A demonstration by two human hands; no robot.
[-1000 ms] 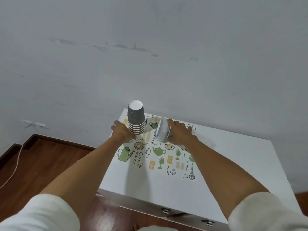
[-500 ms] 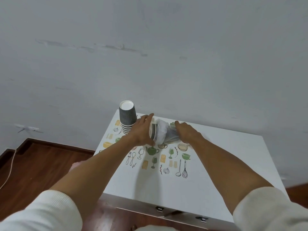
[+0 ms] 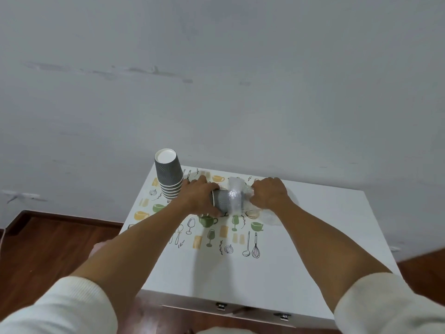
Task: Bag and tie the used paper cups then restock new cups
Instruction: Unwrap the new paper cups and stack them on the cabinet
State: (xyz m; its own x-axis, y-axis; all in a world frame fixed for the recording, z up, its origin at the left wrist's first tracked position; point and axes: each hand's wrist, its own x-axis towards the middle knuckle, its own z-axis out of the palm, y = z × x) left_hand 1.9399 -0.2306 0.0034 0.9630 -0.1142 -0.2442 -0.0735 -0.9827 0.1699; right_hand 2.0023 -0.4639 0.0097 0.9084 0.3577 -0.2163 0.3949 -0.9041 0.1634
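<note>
Plastic bag [image 3: 237, 197] half-sheathes the lying cups [image 3: 222, 203] near the table's [image 3: 313, 249] far edge; left hand [image 3: 201, 197] grips cups, right hand [image 3: 269, 195] pinches bag, so pull steadily, clear of the stack [image 3: 168, 177].

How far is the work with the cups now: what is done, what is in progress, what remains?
Done: a stack of grey cups stands upside down on the table. In progress: the left hand grips a lying cup partly inside a clear plastic bag, which the right hand holds. Remaining: the bag is not yet tied.
</note>
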